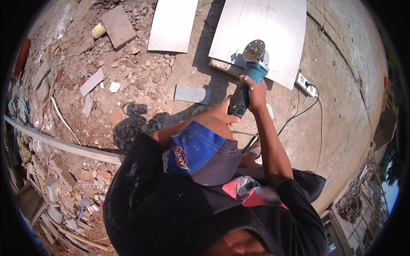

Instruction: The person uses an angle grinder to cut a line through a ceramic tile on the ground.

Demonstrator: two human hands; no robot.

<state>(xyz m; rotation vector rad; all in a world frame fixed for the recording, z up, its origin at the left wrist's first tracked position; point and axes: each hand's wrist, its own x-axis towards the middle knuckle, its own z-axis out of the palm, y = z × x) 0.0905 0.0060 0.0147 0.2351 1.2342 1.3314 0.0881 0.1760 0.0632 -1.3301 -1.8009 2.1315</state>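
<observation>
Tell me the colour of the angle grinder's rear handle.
The rear handle is black, showing best in the head view.

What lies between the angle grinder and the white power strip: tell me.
In the head view, the right part of the large white panel fills most of the stretch between the angle grinder and the power strip.

Panels (pixel 265 25) cropped, left fingers (pixel 233 119) partly hidden
</observation>
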